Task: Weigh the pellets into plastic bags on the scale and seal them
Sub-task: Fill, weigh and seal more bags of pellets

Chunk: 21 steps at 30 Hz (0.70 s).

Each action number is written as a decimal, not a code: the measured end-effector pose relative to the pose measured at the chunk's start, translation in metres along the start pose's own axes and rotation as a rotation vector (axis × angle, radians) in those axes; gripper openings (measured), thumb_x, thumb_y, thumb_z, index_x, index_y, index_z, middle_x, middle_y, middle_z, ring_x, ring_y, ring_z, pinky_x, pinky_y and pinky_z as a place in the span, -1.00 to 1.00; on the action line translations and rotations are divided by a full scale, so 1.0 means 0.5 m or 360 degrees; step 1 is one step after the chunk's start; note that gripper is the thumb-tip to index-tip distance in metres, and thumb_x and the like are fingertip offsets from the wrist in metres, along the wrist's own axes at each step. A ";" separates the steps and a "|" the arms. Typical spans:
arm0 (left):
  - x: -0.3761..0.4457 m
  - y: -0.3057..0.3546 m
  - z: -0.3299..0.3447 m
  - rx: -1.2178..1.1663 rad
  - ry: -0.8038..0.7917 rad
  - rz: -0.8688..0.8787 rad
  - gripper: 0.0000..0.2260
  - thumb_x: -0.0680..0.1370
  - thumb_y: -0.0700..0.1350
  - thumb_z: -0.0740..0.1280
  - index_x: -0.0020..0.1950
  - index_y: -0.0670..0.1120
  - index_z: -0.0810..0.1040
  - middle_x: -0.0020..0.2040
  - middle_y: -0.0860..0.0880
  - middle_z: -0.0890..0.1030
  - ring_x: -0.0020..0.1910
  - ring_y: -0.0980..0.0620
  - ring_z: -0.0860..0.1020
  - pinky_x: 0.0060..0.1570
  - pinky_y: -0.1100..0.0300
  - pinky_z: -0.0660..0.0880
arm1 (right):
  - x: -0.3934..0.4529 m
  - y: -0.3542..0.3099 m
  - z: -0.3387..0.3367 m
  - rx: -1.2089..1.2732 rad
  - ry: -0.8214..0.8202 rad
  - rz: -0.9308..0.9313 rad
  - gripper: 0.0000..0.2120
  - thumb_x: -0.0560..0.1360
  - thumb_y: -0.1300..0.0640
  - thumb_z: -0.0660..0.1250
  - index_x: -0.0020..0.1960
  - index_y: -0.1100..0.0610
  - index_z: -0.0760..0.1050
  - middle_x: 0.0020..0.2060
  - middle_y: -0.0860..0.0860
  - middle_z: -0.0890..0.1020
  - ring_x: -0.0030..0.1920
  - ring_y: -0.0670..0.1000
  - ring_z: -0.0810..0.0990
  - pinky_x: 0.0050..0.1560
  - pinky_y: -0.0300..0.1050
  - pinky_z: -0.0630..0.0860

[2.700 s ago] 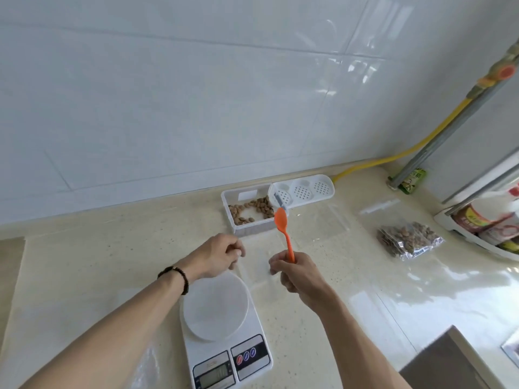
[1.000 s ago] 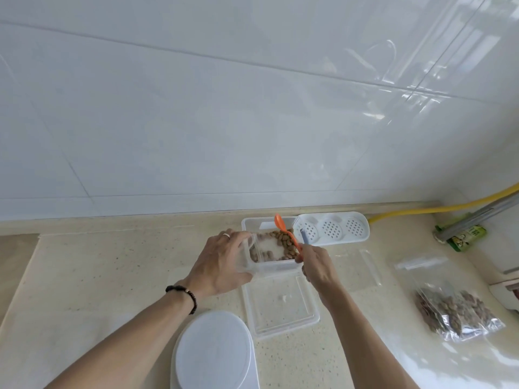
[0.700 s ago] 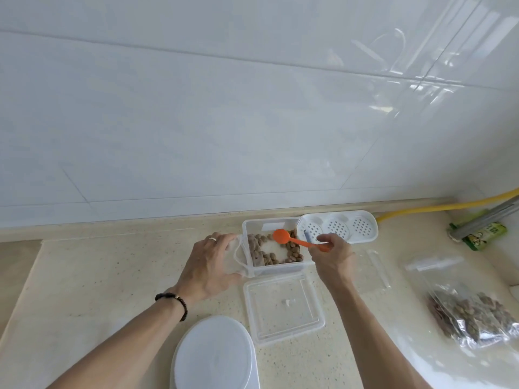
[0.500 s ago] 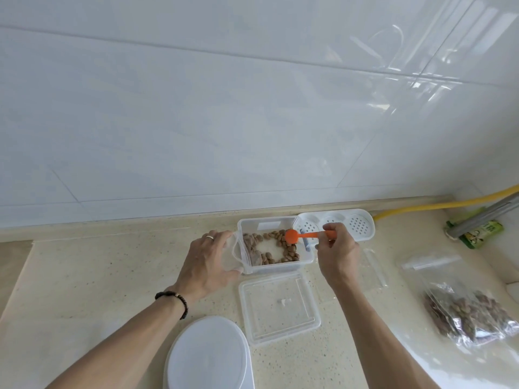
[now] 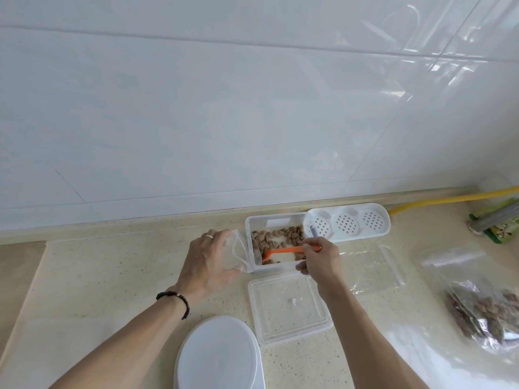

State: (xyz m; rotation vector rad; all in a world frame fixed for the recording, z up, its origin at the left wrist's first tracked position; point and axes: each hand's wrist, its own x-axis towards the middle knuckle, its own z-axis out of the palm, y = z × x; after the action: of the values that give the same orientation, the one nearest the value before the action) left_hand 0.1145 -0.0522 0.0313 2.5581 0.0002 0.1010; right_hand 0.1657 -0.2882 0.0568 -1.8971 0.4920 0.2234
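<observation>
While curled around an empty clear plastic bag (image 5: 234, 254) at centre frame, left hand (image 5: 209, 265) beside the pellet container (image 5: 276, 242); pinched in right hand (image 5: 320, 261), orange spoon (image 5: 283, 251), bowl down among brown pellets (image 5: 280, 238); below, clear lid (image 5: 289, 307) flat on counter; bottom centre, white scale platform (image 5: 217, 355); lower right, filled pellet bag (image 5: 483, 310).

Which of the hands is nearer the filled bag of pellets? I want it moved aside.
Right. The right hand holds the orange spoon over the tub, nearer the filled bag; the left hand holds an empty bag farther away.
</observation>
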 end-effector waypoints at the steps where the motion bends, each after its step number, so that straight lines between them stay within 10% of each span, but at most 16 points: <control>1: 0.000 -0.002 -0.001 0.0006 0.0004 0.0000 -0.28 0.35 0.14 0.50 0.42 -0.03 0.32 0.08 0.06 0.43 0.15 0.05 0.43 0.30 0.12 0.27 | 0.000 0.001 0.005 0.0059 -0.0002 0.0029 -0.88 0.61 0.29 0.21 0.04 0.18 0.52 -0.19 0.17 0.65 -0.49 -0.01 0.61 -0.44 -0.18 0.54; 21: 0.058 0.055 0.008 -0.0014 0.0040 -0.0022 -0.30 0.34 0.14 0.47 0.40 -0.03 0.32 0.16 0.02 0.46 0.21 0.02 0.44 0.24 0.10 0.31 | -0.034 -0.066 -0.103 0.0428 0.0027 -0.0337 -0.89 0.61 0.27 0.25 0.00 0.13 0.54 -0.26 0.06 0.68 -0.49 0.00 0.56 -0.43 -0.15 0.48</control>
State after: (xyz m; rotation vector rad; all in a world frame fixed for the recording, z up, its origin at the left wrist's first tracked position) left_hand 0.1431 -0.0768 0.0449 2.5477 0.0270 0.1276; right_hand 0.1610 -0.3220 0.1103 -1.6730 0.3119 0.0006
